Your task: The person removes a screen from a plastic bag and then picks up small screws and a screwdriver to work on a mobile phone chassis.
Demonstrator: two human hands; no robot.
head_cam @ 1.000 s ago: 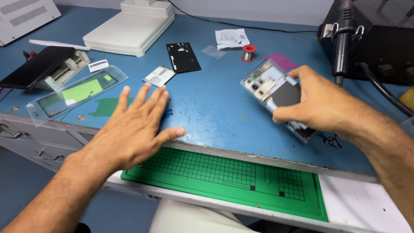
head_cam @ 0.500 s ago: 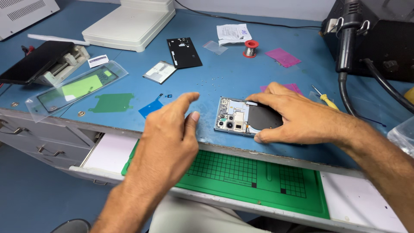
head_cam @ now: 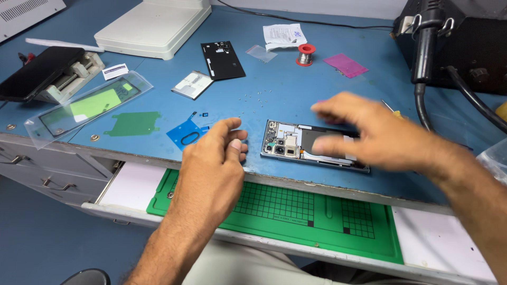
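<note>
We've got the opened phone [head_cam: 309,148] lying flat on the blue bench [head_cam: 274,89], near its front edge, back cover off, camera modules & metal shields exposed. Our right hand [head_cam: 369,137] hovers over its right half, fingers spread, blurred, gripping nothing as far as we can tell. Left hand [head_cam: 214,169] rests just left of the phone, fingers loosely curled, holding nothing. Looks mid-teardown: the flat black back panel [head_cam: 222,59] lies apart, tiny screws [head_cam: 253,97] are scattered out; internals not yet lifted.
</note>
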